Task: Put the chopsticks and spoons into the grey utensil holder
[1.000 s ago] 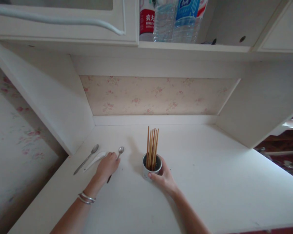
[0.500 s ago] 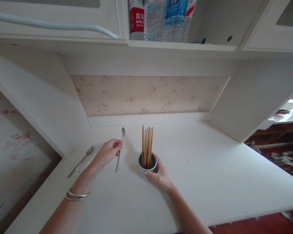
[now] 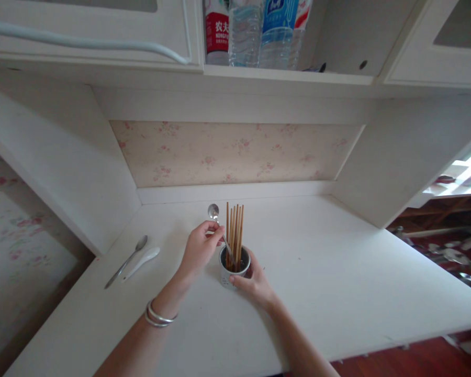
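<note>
My left hand (image 3: 203,245) pinches a metal spoon (image 3: 213,211) by its handle, bowl upward. The handle's lower end reaches into the mouth of a small light-coloured cup (image 3: 228,280), beside the chopsticks. Several wooden chopsticks (image 3: 234,230) stand upright in that cup. Around the cup's right side and front curls my right hand (image 3: 255,280), thumb at the front. To the left on the white surface lie another metal spoon (image 3: 126,262) and a white soup spoon (image 3: 142,263), side by side.
A white counter (image 3: 317,293) spreads under everything, with side panels left and right. Overhead, an open cupboard shelf (image 3: 290,75) holds plastic bottles (image 3: 245,36) and a blue package (image 3: 278,21). The back wall has floral paper (image 3: 235,152).
My left hand has moved right with the spoon, from beside the cup to its mouth, and the spoon has tilted. The white soup spoon is now uncovered. My right hand stays on the cup.
</note>
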`<move>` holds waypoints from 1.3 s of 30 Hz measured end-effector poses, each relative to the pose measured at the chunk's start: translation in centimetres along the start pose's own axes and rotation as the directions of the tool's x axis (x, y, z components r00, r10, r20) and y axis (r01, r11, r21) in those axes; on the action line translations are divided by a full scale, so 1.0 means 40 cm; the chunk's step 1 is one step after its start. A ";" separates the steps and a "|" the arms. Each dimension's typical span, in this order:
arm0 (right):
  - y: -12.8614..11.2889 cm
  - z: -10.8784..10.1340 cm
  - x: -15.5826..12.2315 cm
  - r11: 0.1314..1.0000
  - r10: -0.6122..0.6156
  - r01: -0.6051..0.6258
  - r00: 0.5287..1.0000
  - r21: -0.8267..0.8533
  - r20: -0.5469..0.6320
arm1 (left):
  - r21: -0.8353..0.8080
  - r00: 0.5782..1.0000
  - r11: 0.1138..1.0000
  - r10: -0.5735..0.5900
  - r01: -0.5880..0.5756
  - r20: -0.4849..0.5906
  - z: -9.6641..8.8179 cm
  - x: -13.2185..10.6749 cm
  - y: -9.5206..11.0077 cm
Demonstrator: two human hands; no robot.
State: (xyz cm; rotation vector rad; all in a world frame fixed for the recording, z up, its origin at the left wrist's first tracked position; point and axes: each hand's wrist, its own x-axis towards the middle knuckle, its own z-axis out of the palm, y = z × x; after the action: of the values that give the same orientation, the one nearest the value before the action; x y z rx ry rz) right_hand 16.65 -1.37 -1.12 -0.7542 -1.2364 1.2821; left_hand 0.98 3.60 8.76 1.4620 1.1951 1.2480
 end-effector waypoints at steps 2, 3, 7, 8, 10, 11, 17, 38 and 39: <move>-0.004 0.001 0.000 1.000 -0.003 0.003 1.000 -0.011 -0.002 | 0.092 1.000 0.995 0.026 -0.026 -0.001 0.009 -0.008 -0.034; -0.005 0.001 0.000 1.000 -0.003 0.003 1.000 -0.013 -0.007 | 0.131 0.999 0.991 0.037 -0.037 -0.004 0.013 -0.012 -0.049; -0.003 0.002 -0.001 1.000 -0.014 0.013 1.000 -0.010 -0.025 | 0.201 1.000 0.979 0.028 -0.027 -0.003 0.022 -0.028 -0.094; -0.001 0.002 -0.001 1.000 -0.015 0.015 0.999 -0.009 -0.028 | 0.204 1.000 0.979 0.013 -0.013 0.004 0.024 -0.031 -0.101; 0.002 0.001 -0.001 1.000 -0.011 0.011 0.999 -0.004 -0.032 | 0.196 1.000 0.980 -0.020 0.015 0.024 0.026 -0.036 -0.113; 0.003 0.001 -0.001 1.000 -0.008 0.008 0.999 0.000 -0.033 | 0.182 0.999 0.983 -0.035 0.029 0.034 0.027 -0.038 -0.118; -0.011 0.010 -0.001 1.000 0.003 -0.002 1.000 0.029 -0.016 | 0.026 0.993 0.995 -0.099 0.098 0.065 0.028 -0.052 -0.146; -0.029 -0.008 -0.032 0.999 -0.042 0.041 0.981 -0.008 -0.190 | -0.455 0.939 0.873 -0.011 0.177 0.345 0.049 -0.121 -0.186; -0.039 -0.004 -0.033 0.992 -0.124 0.117 0.948 -0.042 -0.292 | -0.453 0.941 0.873 -0.021 0.182 0.337 0.050 -0.121 -0.187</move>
State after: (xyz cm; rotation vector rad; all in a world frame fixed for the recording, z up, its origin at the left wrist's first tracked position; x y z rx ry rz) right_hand 17.44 -2.92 -0.01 -0.8405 -1.0401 1.0147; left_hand 1.75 0.18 0.32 1.1536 0.6681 1.0793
